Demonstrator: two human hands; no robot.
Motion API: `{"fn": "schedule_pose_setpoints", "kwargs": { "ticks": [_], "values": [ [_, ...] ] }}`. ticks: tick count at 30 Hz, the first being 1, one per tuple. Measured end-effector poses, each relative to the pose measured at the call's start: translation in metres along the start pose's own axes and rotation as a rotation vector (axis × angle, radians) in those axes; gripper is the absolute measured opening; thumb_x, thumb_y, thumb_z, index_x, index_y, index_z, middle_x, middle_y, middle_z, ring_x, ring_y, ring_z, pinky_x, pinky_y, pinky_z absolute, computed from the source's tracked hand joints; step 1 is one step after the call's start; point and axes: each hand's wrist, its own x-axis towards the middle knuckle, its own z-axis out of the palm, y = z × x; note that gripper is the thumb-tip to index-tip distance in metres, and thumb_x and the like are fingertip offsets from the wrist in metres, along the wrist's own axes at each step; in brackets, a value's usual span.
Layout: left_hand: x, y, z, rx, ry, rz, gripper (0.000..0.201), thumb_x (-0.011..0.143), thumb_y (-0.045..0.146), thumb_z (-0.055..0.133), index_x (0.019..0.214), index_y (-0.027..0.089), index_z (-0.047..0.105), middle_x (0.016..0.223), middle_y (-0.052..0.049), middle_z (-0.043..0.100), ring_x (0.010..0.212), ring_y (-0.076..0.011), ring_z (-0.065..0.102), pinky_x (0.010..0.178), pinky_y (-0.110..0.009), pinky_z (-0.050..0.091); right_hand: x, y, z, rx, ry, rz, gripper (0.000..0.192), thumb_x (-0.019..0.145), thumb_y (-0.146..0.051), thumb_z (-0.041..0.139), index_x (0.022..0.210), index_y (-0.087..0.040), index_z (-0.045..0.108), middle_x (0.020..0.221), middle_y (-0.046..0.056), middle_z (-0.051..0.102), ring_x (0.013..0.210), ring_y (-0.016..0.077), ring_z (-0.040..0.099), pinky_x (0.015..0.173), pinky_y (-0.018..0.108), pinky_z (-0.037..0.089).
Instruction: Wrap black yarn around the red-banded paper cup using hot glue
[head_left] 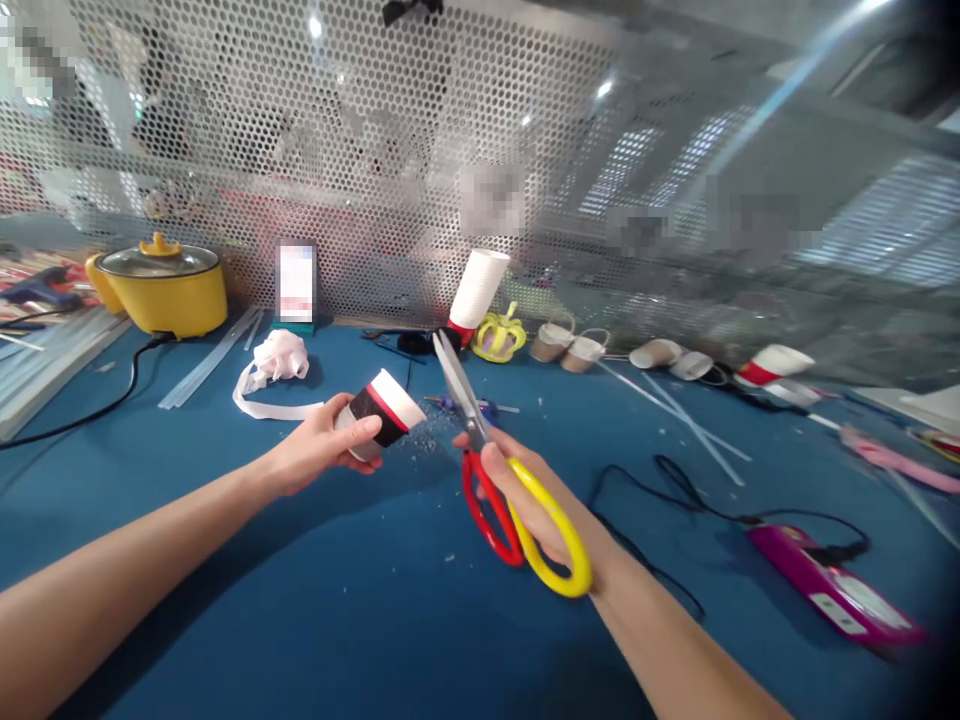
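Note:
In my left hand [322, 445] is a paper cup [386, 410], white with a black band and a red stripe, tilted with its white end toward the right. My fingers and thumb wrap round its lower part. My right hand [529, 490] grips a pair of scissors [472, 420] with one red and one yellow handle loop. The blades point up and away from me, looking nearly closed, and stand apart from the cup. Behind the cup, on the blue table [360, 600], lie a blue glue gun [480, 408], partly hidden by the blades, and small clear scraps.
A yellow electric pot [169, 290], crumpled white paper [277, 360] and a phone on a stand [296, 285] are at the back left. Stacked paper cups [480, 285] and a yellow crown-like basket [499, 338] stand behind. A purple power strip [832, 590] with cables lies right.

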Motion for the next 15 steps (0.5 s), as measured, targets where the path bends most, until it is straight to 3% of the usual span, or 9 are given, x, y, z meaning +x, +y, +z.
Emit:
{"fn": "schedule_pose_setpoints", "kwargs": {
  "ticks": [5, 10, 12, 15],
  "values": [
    [0.001, -0.003, 0.000, 0.003, -0.004, -0.005, 0.068, 0.062, 0.050, 0.070, 0.109, 0.012, 0.039, 0.082, -0.005, 0.058, 0.064, -0.0163, 0.063, 0.062, -0.033, 0.051, -0.006, -0.004, -0.006, 0.231, -0.033, 0.178, 0.054, 0.074, -0.066, 0.045, 0.098, -0.019, 0.054, 0.049, -0.004, 0.050, 0.043, 0.0131, 0.055, 0.044, 0.026, 0.047],
    [0.001, -0.004, 0.000, 0.003, -0.020, -0.001, 0.063, 0.063, 0.049, 0.069, 0.106, 0.013, 0.040, 0.081, -0.005, 0.058, 0.064, -0.0161, 0.063, 0.062, -0.033, 0.051, -0.011, -0.007, -0.010, 0.392, -0.124, 0.198, 0.039, 0.074, -0.054, 0.057, 0.097, -0.022, 0.052, 0.060, 0.000, 0.063, 0.054, 0.0161, 0.064, 0.056, 0.030, 0.053],
    [0.000, -0.004, 0.000, -0.004, -0.019, -0.002, 0.063, 0.064, 0.049, 0.069, 0.105, 0.013, 0.039, 0.080, -0.004, 0.058, 0.064, -0.0159, 0.063, 0.063, -0.033, 0.051, -0.011, -0.005, -0.011, 0.412, -0.175, 0.225, 0.036, 0.074, -0.054, 0.057, 0.090, -0.021, 0.053, 0.060, 0.001, 0.064, 0.052, 0.0146, 0.063, 0.053, 0.026, 0.052],
    [0.000, -0.004, 0.001, -0.011, -0.014, -0.003, 0.062, 0.064, 0.049, 0.068, 0.104, 0.013, 0.039, 0.080, -0.004, 0.059, 0.064, -0.0155, 0.063, 0.063, -0.032, 0.051, -0.011, -0.003, -0.010, 0.468, -0.302, 0.295, 0.046, 0.077, -0.062, 0.045, 0.081, -0.018, 0.057, 0.055, 0.002, 0.062, 0.045, 0.0118, 0.060, 0.045, 0.020, 0.048]
  ]
}}
